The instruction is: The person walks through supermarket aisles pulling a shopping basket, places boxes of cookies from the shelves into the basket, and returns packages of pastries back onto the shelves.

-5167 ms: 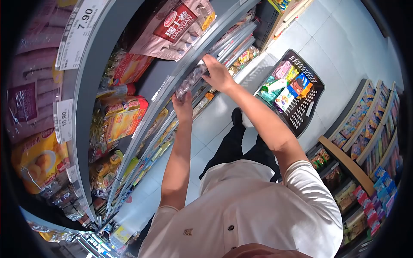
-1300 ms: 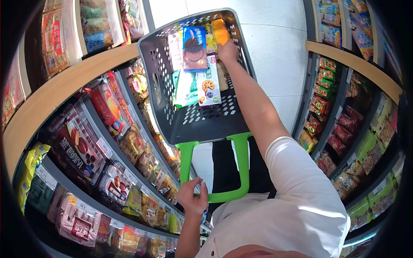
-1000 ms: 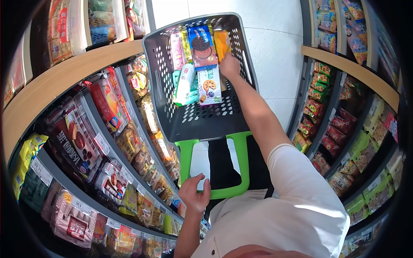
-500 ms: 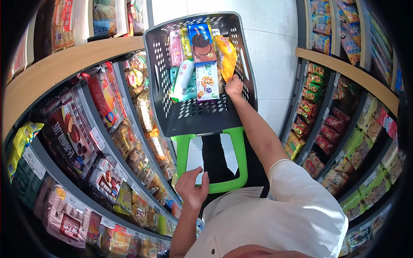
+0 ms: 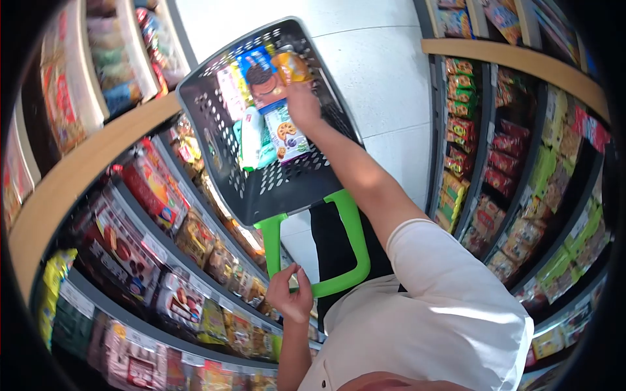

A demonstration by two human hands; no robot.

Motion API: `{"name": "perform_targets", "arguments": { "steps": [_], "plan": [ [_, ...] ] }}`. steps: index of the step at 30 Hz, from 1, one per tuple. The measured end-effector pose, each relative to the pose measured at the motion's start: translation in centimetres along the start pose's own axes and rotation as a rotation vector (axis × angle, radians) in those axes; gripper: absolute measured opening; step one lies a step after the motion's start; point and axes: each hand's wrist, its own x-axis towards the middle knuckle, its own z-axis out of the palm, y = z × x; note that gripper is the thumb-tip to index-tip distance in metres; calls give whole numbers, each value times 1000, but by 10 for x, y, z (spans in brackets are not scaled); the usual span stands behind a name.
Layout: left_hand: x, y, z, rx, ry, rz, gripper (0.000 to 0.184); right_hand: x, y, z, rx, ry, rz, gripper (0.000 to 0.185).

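Note:
My right hand (image 5: 302, 102) reaches into the dark basket (image 5: 261, 207), closed on the near end of a yellow snack bag (image 5: 291, 67); the hand is slightly blurred. Beside that bag lies a blue and brown pack (image 5: 262, 81) with a dark round biscuit printed on it. Closer to me is a white cookie pack (image 5: 287, 135), partly behind my right hand. A white and green package (image 5: 250, 139) sits to its left. My left hand (image 5: 291, 296), fingers curled in, overlaps the near left corner of the green basket handle (image 5: 355, 244). Whether it grips the handle is hidden.
Shelves of packaged snacks line both sides, with a wooden ledge (image 5: 91, 169) on the left and another wooden ledge (image 5: 515, 57) on the right. Pale floor tiles (image 5: 385, 78) run between them. Red packs (image 5: 507, 163) hang on the right.
My right hand has shifted the yellow bag leftward, against the blue and brown pack. The basket appears farther left and tilted. My left hand's fingers have curled in more.

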Motion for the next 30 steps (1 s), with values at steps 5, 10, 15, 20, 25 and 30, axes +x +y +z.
{"name": "perform_targets", "arguments": {
  "steps": [5, 10, 15, 20, 25, 30],
  "plan": [
    [-7, -2, 10, -49, 0, -138, 9, 10, -18, 2, 55, 23, -58, 16],
    [0, 15, 10, -58, -34, -175, 9, 13, -20, -6, 45, -40, -104, 18],
    [0, 12, 12, -57, -38, -157, 9, 17, -18, -9, 54, -72, -113, 19],
    [2, 16, 10, -28, -30, -147, 9, 19, -9, -16, 67, -88, -96, 18],
    [-3, 8, 9, 0, -42, -122, 10, 21, -1, -26, 68, -42, 29, 15],
    [3, 12, 11, 12, 30, -25, 8, 8, -10, -52, 165, -2, -35, 14]
  ]
}}
